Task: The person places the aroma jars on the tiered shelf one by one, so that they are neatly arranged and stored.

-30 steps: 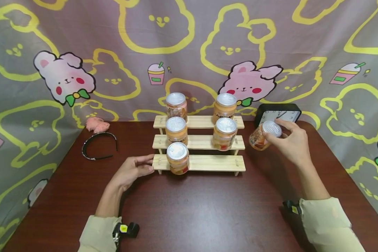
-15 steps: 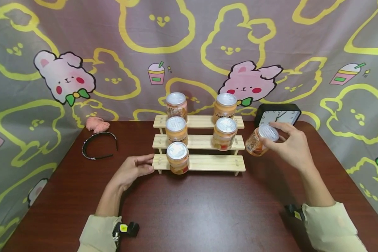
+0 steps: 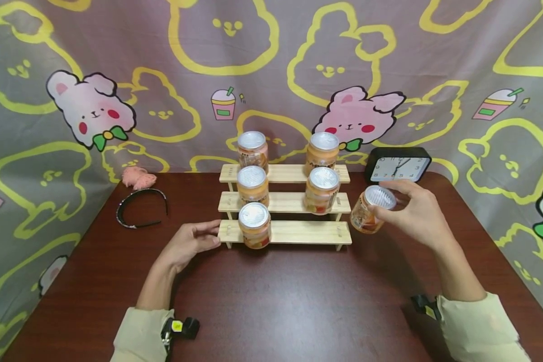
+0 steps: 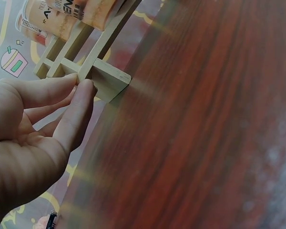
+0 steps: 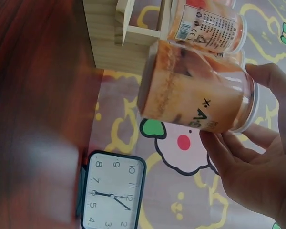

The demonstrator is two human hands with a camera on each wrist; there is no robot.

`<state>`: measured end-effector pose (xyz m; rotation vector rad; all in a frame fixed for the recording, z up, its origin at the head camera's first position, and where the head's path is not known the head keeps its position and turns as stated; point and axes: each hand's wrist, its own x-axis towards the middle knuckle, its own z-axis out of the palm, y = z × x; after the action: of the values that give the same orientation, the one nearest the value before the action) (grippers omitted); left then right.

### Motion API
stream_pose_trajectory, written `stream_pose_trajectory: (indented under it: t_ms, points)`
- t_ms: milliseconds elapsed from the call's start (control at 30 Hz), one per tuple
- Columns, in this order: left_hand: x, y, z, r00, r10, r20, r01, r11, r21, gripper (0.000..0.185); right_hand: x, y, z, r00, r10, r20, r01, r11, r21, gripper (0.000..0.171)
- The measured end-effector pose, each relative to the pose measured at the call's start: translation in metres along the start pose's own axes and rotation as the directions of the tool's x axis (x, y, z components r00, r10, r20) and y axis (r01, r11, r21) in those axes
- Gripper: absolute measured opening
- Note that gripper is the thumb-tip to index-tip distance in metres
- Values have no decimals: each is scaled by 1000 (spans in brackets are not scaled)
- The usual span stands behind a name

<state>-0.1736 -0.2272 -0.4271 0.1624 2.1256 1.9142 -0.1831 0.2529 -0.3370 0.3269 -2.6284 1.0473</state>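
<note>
My right hand (image 3: 418,216) grips a tilted jar (image 3: 365,217) with a silver lid and orange contents, thumb on one side and fingers on the other. The jar hangs above the table, just right of a three-tier wooden rack (image 3: 303,232). In the right wrist view the held jar (image 5: 198,90) shows its label. My left hand (image 3: 187,247) pinches the left end of the rack's lowest tier; the left wrist view shows thumb and index fingertips meeting at the wood. Similar jars stand in pairs on the top and middle tiers; one jar (image 3: 256,226) stands at the lowest tier's left.
A black-framed clock (image 3: 399,166) stands behind the held jar. At the back left lie a dark headband (image 3: 122,211) and a pink fuzzy item (image 3: 138,178). A cartoon-print curtain (image 3: 163,45) hangs along the back of the brown table (image 3: 271,301).
My right hand has carried the jar slightly left and toward me, lower in view, uncovering more of the clock face. The left hand keeps its place on the rack.
</note>
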Motion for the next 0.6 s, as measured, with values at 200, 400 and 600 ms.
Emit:
stream_pose_trajectory:
  t_ms: [200,400,600]
  points:
    - [0,0,0,1000,-1,2,1,1000,-11,57,-2,-8,2,997,-31,71,31,999,11,52]
    - [0,0,0,1000,0,9,0,1000,-11,58,-4,-16,4,992,-55,115,48,997,65,51]
    - [0,0,0,1000,0,5,0,1000,-5,58,-6,-25,9,988,-113,107,102,989,103,50]
